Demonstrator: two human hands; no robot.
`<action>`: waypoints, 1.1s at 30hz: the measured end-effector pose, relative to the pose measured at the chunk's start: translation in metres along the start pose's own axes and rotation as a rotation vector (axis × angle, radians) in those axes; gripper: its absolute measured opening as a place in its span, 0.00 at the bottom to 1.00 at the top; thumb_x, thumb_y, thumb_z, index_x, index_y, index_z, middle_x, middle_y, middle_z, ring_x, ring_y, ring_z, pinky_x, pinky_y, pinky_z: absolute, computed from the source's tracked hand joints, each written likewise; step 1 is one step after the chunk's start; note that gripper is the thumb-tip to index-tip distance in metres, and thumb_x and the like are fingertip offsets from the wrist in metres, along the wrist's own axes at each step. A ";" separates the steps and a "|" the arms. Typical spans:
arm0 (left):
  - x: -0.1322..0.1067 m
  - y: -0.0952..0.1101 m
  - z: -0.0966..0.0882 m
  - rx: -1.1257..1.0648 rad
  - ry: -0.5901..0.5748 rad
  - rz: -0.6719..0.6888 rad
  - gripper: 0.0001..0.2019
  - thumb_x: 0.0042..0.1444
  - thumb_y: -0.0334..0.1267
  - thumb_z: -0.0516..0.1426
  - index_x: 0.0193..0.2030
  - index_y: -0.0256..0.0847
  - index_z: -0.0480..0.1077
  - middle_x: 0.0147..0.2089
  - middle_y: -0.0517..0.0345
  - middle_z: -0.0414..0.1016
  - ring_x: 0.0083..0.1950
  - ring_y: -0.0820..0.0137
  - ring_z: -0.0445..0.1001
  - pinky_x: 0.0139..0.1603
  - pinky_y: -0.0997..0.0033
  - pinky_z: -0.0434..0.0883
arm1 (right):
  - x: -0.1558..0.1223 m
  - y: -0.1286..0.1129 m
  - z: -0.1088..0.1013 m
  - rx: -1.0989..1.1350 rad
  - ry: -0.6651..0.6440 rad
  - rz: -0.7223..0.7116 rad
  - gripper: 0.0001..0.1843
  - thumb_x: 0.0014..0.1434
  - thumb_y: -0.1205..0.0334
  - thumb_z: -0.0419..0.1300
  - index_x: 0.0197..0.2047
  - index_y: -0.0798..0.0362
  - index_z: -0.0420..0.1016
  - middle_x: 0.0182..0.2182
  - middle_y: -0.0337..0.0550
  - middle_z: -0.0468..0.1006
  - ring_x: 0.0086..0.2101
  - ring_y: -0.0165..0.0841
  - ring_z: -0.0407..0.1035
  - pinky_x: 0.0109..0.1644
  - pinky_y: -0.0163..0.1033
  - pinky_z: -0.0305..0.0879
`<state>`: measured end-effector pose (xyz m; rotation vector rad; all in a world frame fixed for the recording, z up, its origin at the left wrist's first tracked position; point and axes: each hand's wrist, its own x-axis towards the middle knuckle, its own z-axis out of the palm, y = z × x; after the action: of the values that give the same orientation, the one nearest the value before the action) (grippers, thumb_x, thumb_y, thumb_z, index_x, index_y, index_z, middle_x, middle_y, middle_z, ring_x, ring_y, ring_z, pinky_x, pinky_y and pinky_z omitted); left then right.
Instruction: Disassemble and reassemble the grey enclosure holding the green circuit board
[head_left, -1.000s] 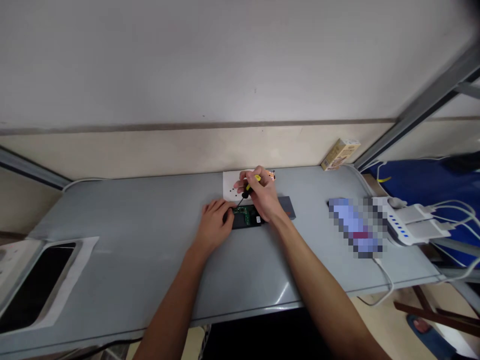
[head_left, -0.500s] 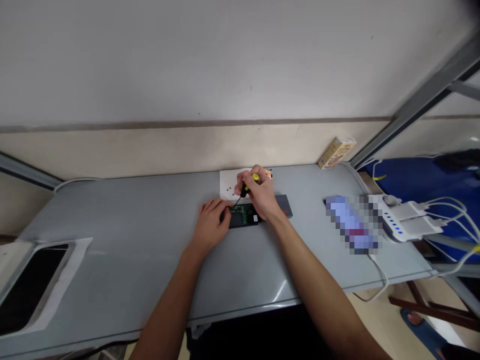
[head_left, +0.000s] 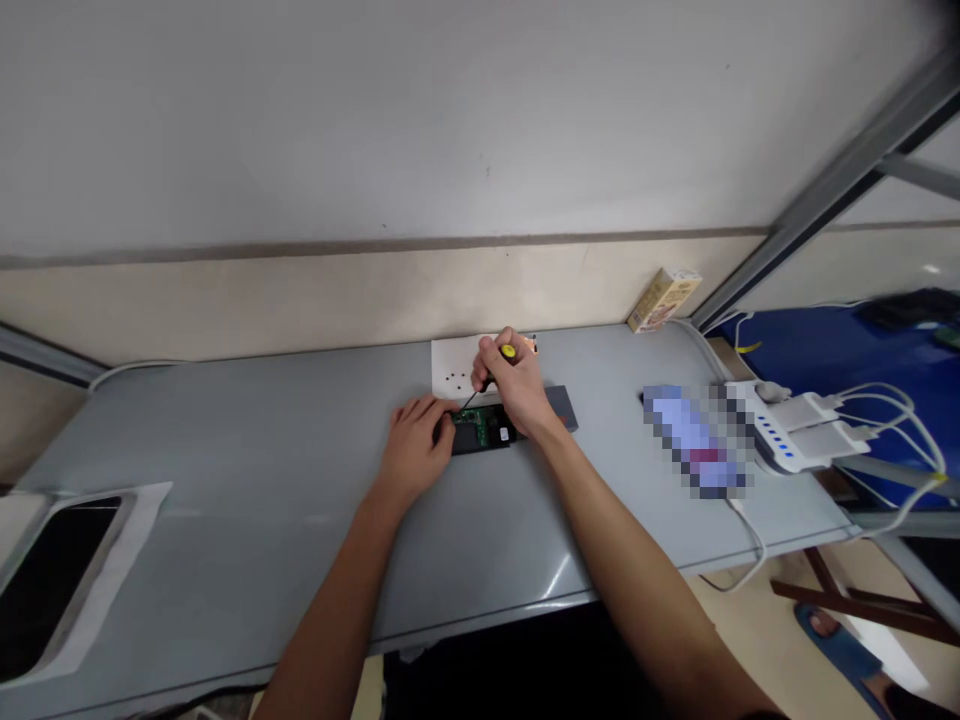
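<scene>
A dark, opened electronic device (head_left: pixel 469 438) with a green circuit board lies on the grey table. My left hand (head_left: pixel 415 445) grips its left end between thumb and fingers, pressing it to the tabletop. Wrapped around a black and yellow screwdriver (head_left: pixel 509 352), my right hand (head_left: pixel 525 390) is above the device. The shaft slants down and left, and its tip meets the upper left part of the board. A dark grey flat piece (head_left: pixel 562 405) is partly hidden behind my right wrist. Several tiny dark screws lie on a white sheet (head_left: pixel 444 354) behind the device.
To the right lie a pixelated phone-like object (head_left: pixel 690 435) on a cable and a white power strip (head_left: pixel 780 445) with chargers. A small carton (head_left: pixel 664 300) leans at the wall. At far left, a black-screened tablet-like device (head_left: pixel 56 580) rests on paper. A person's foot shows below right.
The whole view has shifted slightly. My right hand has tilted a little with the screwdriver, its tip staying at the board's upper left. My left hand keeps its hold.
</scene>
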<state>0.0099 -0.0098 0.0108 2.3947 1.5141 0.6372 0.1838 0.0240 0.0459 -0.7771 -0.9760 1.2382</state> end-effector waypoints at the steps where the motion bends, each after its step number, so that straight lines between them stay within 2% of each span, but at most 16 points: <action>1: 0.000 0.000 0.000 0.002 -0.003 -0.001 0.11 0.67 0.34 0.48 0.47 0.45 0.72 0.49 0.54 0.79 0.53 0.57 0.73 0.55 0.53 0.63 | 0.000 0.000 0.001 -0.022 0.020 -0.015 0.28 0.57 0.35 0.65 0.33 0.45 0.54 0.22 0.28 0.61 0.22 0.27 0.61 0.31 0.37 0.64; 3: 0.000 0.000 0.000 0.004 -0.004 -0.004 0.11 0.67 0.34 0.48 0.46 0.45 0.72 0.49 0.54 0.79 0.53 0.57 0.73 0.55 0.53 0.63 | 0.000 -0.001 0.003 -0.034 0.034 -0.038 0.26 0.60 0.31 0.59 0.36 0.45 0.57 0.22 0.29 0.59 0.22 0.28 0.59 0.30 0.37 0.63; 6: 0.000 -0.001 0.000 0.005 -0.002 -0.008 0.12 0.67 0.34 0.48 0.46 0.45 0.73 0.49 0.54 0.79 0.53 0.57 0.73 0.56 0.53 0.64 | 0.001 -0.004 0.004 0.001 -0.012 -0.013 0.27 0.64 0.29 0.50 0.41 0.46 0.66 0.26 0.35 0.64 0.27 0.30 0.64 0.35 0.39 0.66; 9: -0.001 -0.002 0.001 0.001 -0.001 -0.004 0.12 0.67 0.34 0.48 0.47 0.45 0.73 0.49 0.54 0.79 0.53 0.58 0.73 0.56 0.53 0.64 | 0.001 -0.004 0.002 0.026 -0.042 -0.001 0.24 0.61 0.33 0.58 0.39 0.47 0.68 0.33 0.38 0.70 0.34 0.31 0.70 0.40 0.39 0.69; 12: -0.001 -0.002 0.001 0.000 0.002 0.003 0.12 0.68 0.34 0.48 0.48 0.45 0.73 0.50 0.54 0.79 0.53 0.58 0.73 0.56 0.53 0.63 | 0.001 -0.001 0.001 0.018 -0.031 -0.004 0.25 0.57 0.36 0.64 0.36 0.46 0.61 0.32 0.35 0.71 0.31 0.30 0.71 0.38 0.38 0.69; 14: -0.002 -0.002 0.001 0.005 0.004 0.008 0.13 0.68 0.34 0.48 0.49 0.46 0.73 0.50 0.54 0.79 0.54 0.57 0.73 0.56 0.54 0.63 | -0.001 0.000 0.001 -0.059 0.020 -0.033 0.26 0.58 0.38 0.65 0.35 0.46 0.56 0.26 0.30 0.66 0.25 0.28 0.67 0.34 0.37 0.66; 16: -0.002 -0.001 0.001 0.005 0.010 0.010 0.13 0.68 0.34 0.48 0.49 0.46 0.73 0.51 0.54 0.79 0.55 0.57 0.73 0.56 0.54 0.63 | -0.003 -0.001 0.001 -0.176 0.069 -0.099 0.23 0.61 0.38 0.63 0.37 0.46 0.58 0.25 0.29 0.63 0.25 0.27 0.64 0.33 0.35 0.63; 19: -0.002 0.000 0.000 0.008 0.012 0.004 0.12 0.68 0.34 0.48 0.48 0.45 0.73 0.50 0.53 0.79 0.54 0.57 0.73 0.56 0.53 0.64 | -0.010 -0.007 0.002 -0.337 0.034 -0.188 0.20 0.67 0.38 0.54 0.43 0.47 0.66 0.30 0.35 0.68 0.31 0.29 0.64 0.39 0.36 0.65; 22: -0.002 0.001 -0.001 0.022 0.011 0.006 0.12 0.68 0.34 0.48 0.47 0.45 0.73 0.50 0.53 0.79 0.54 0.57 0.73 0.56 0.53 0.64 | -0.019 -0.010 0.004 -0.402 -0.009 -0.228 0.21 0.65 0.39 0.57 0.35 0.49 0.69 0.32 0.39 0.73 0.35 0.30 0.67 0.45 0.39 0.67; 24: -0.002 0.002 -0.002 0.036 0.013 0.016 0.12 0.68 0.34 0.48 0.48 0.45 0.73 0.50 0.53 0.79 0.54 0.57 0.74 0.56 0.54 0.64 | -0.022 -0.008 0.006 -0.345 0.033 -0.188 0.23 0.62 0.39 0.62 0.29 0.49 0.64 0.27 0.37 0.73 0.31 0.30 0.68 0.43 0.39 0.67; 26: -0.002 0.002 -0.002 0.057 0.006 0.026 0.12 0.68 0.34 0.49 0.48 0.45 0.73 0.50 0.53 0.80 0.54 0.57 0.74 0.55 0.54 0.64 | -0.023 -0.003 0.007 -0.250 0.117 -0.122 0.25 0.61 0.37 0.62 0.29 0.48 0.62 0.20 0.32 0.67 0.25 0.29 0.65 0.37 0.38 0.66; 28: -0.002 0.003 -0.003 0.083 0.001 0.027 0.12 0.67 0.33 0.49 0.48 0.45 0.73 0.50 0.53 0.80 0.54 0.56 0.74 0.54 0.54 0.64 | -0.021 0.002 0.006 -0.159 0.158 -0.106 0.25 0.64 0.33 0.55 0.35 0.48 0.67 0.21 0.31 0.66 0.24 0.29 0.65 0.35 0.37 0.65; 30: -0.003 0.003 -0.003 0.099 0.003 0.023 0.13 0.67 0.33 0.49 0.49 0.44 0.73 0.51 0.53 0.79 0.54 0.56 0.74 0.54 0.54 0.64 | -0.020 0.003 0.005 -0.111 0.149 -0.116 0.27 0.67 0.33 0.50 0.42 0.48 0.72 0.25 0.34 0.69 0.28 0.29 0.68 0.39 0.37 0.67; 31: -0.003 0.003 -0.003 0.099 0.007 0.021 0.13 0.67 0.33 0.49 0.49 0.44 0.73 0.51 0.53 0.79 0.54 0.56 0.73 0.54 0.54 0.65 | -0.020 0.003 0.004 -0.109 0.136 -0.121 0.27 0.67 0.34 0.50 0.43 0.49 0.73 0.26 0.35 0.71 0.30 0.29 0.70 0.41 0.37 0.67; 33: -0.004 0.002 -0.003 0.083 0.011 0.027 0.12 0.67 0.33 0.49 0.49 0.44 0.73 0.51 0.53 0.79 0.54 0.56 0.73 0.54 0.54 0.65 | -0.020 0.004 0.002 -0.120 0.123 -0.118 0.24 0.65 0.35 0.56 0.38 0.50 0.73 0.29 0.37 0.74 0.32 0.29 0.72 0.42 0.37 0.67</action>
<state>0.0086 -0.0141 0.0130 2.4803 1.5442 0.6052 0.1794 0.0052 0.0398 -0.8667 -0.9872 1.0255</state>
